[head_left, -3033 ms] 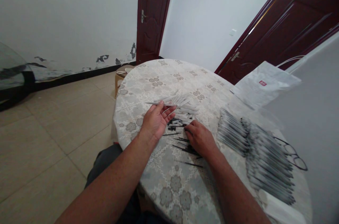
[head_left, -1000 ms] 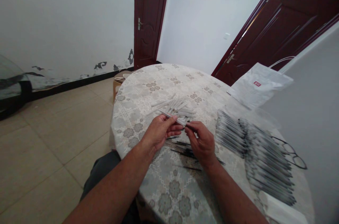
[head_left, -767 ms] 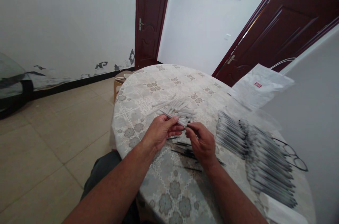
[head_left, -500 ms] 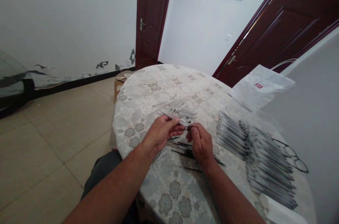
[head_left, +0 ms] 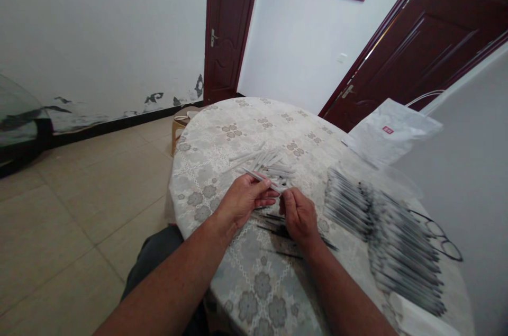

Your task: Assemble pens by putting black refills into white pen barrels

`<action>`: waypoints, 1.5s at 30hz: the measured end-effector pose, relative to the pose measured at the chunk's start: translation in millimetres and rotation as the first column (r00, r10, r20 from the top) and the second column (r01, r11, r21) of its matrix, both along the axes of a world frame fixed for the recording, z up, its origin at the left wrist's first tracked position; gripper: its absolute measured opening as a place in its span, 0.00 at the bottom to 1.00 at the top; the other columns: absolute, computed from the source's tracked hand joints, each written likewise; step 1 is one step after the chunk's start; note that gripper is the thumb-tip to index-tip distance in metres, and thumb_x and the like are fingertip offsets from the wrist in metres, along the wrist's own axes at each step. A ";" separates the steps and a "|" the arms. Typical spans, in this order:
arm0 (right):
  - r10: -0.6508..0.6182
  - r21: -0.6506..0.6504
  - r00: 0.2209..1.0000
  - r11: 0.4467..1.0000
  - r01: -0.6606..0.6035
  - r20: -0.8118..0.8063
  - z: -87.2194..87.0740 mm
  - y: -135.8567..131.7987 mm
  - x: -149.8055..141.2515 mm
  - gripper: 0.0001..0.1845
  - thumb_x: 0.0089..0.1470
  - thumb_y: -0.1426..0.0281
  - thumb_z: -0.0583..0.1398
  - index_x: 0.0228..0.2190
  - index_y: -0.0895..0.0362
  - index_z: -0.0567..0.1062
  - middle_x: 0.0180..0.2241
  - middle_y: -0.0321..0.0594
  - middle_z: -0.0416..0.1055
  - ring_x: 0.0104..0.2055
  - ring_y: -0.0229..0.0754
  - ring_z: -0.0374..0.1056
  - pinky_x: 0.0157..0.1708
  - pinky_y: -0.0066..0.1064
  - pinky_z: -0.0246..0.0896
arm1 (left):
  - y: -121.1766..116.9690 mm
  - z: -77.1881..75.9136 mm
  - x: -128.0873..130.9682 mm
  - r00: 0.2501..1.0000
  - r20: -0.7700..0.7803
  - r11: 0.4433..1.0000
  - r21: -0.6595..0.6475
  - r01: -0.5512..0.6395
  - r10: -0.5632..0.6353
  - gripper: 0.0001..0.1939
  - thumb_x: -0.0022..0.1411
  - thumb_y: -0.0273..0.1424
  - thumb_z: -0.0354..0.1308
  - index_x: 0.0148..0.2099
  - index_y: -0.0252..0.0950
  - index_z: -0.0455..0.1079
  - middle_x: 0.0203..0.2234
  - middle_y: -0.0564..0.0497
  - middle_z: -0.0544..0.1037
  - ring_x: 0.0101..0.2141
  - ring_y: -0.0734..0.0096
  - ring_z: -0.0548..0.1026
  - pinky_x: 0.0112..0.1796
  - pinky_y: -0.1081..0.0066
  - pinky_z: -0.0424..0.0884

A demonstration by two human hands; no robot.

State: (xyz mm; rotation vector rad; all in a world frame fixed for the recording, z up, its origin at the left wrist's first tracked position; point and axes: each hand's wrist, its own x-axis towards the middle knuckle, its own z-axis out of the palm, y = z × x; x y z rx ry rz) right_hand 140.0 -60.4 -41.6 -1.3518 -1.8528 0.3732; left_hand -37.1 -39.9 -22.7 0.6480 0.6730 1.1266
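My left hand holds a slim whitish pen barrel between thumb and fingers, slanting down to the right. At the barrel's right end, my right hand is closed with thumb against forefinger; whatever small part it pinches is mostly hidden by the fingers. Just beyond the hands lies a loose pile of white pen barrels. Nearer to me, partly under my right hand, are several thin black sticks like pen refills.
Rows of dark-tipped pens are stacked at the right of the round table, whose patterned tablecloth hangs over the edge. Glasses, a white bag and a white packet lie there too. A stool stands beyond the left edge.
Three seconds ago my hands were apart, the right down among small black parts. They have since met at the barrel's end; lately the right thumb and fingers have shifted slightly there.
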 end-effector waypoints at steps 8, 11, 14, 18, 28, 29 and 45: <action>0.006 0.060 0.996 0.998 -0.001 -0.089 0.1 -1.9 1.0 0.10 0.63 0.62 0.57 0.43 0.54 0.68 0.33 0.37 0.72 0.33 0.41 0.69 0.36 0.32 0.62 | 1.1 -3.4 0.2 1.000 0.013 1.000 0.013 -0.028 0.028 0.11 0.58 0.29 0.67 0.39 0.33 0.68 0.35 0.42 0.81 0.34 0.63 0.82 0.36 0.65 0.80; 0.018 0.049 0.999 0.999 -0.016 -0.043 3.7 -1.5 -1.2 0.09 0.66 0.63 0.53 0.37 0.54 0.69 0.30 0.36 0.70 0.32 0.40 0.67 0.36 0.32 0.61 | 0.7 -3.9 0.3 1.000 0.012 1.000 0.019 -0.017 0.016 0.12 0.58 0.30 0.68 0.40 0.33 0.68 0.36 0.42 0.81 0.35 0.62 0.82 0.37 0.65 0.80; 0.023 -0.011 0.999 1.000 -0.024 -0.033 4.7 -0.9 -2.3 0.19 0.68 0.62 0.49 0.27 0.53 0.67 0.24 0.34 0.66 0.28 0.39 0.64 0.33 0.31 0.57 | 0.4 -4.3 0.4 1.000 0.005 1.000 0.027 0.005 -0.005 0.12 0.58 0.30 0.68 0.40 0.33 0.68 0.38 0.41 0.82 0.36 0.62 0.82 0.37 0.65 0.80; 0.018 -0.061 0.992 0.998 -0.026 -0.128 0.9 -1.3 -0.8 0.22 0.69 0.60 0.46 0.26 0.53 0.67 0.22 0.33 0.65 0.25 0.38 0.63 0.30 0.31 0.56 | 0.5 -4.3 0.8 1.000 0.006 1.000 0.025 -0.004 0.004 0.12 0.58 0.31 0.68 0.39 0.33 0.69 0.38 0.40 0.82 0.36 0.62 0.82 0.36 0.66 0.80; 0.020 0.029 1.000 0.999 -0.019 -0.016 4.2 -2.2 -2.3 0.13 0.67 0.63 0.51 0.32 0.54 0.68 0.28 0.34 0.67 0.31 0.40 0.64 0.35 0.32 0.57 | 0.1 -2.7 1.0 1.000 -0.006 0.999 0.021 -0.024 0.024 0.10 0.59 0.29 0.66 0.40 0.33 0.68 0.35 0.43 0.81 0.34 0.64 0.82 0.36 0.66 0.80; 0.023 0.010 1.000 1.000 -0.023 -0.019 4.4 -2.5 -2.5 0.16 0.68 0.62 0.49 0.29 0.53 0.67 0.26 0.34 0.66 0.30 0.39 0.63 0.34 0.31 0.56 | -0.2 -2.3 1.3 1.000 -0.008 1.000 0.018 -0.021 0.021 0.10 0.59 0.29 0.66 0.40 0.33 0.68 0.35 0.42 0.81 0.34 0.64 0.82 0.36 0.66 0.80; 0.008 -0.037 0.998 0.999 -0.011 -0.069 2.6 -4.7 -3.8 0.17 0.68 0.60 0.50 0.30 0.53 0.67 0.24 0.32 0.65 0.28 0.40 0.62 0.32 0.31 0.56 | -3.2 -0.7 2.0 0.999 -0.010 0.999 0.014 -0.036 0.036 0.12 0.57 0.32 0.69 0.37 0.32 0.70 0.32 0.44 0.81 0.32 0.66 0.82 0.33 0.70 0.79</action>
